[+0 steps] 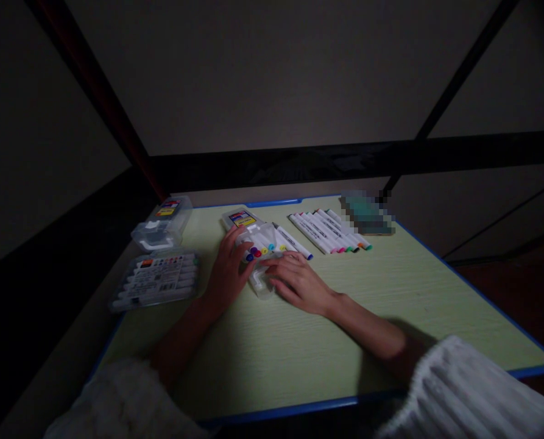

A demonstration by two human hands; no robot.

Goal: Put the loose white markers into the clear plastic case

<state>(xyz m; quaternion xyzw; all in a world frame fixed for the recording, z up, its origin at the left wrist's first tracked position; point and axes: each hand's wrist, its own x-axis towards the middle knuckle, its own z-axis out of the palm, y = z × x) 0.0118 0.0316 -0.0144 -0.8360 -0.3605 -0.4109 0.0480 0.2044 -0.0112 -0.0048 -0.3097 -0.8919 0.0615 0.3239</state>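
In the middle of the table lies a clear plastic marker case, its front part hinged down. Several markers with purple, red, yellow and blue ends show inside it. My left hand holds the left side of the case, fingers curled round its edge. From the right, my right hand grips the front part, its fingers bent over the clear plastic. A loose white marker with a blue end lies just right of the case. My fingers hide part of the case.
A row of white markers lies to the right, beside a phone-like flat object, partly blurred. At the left edge are an empty-looking clear case and a filled marker case. The green table has a blue rim.
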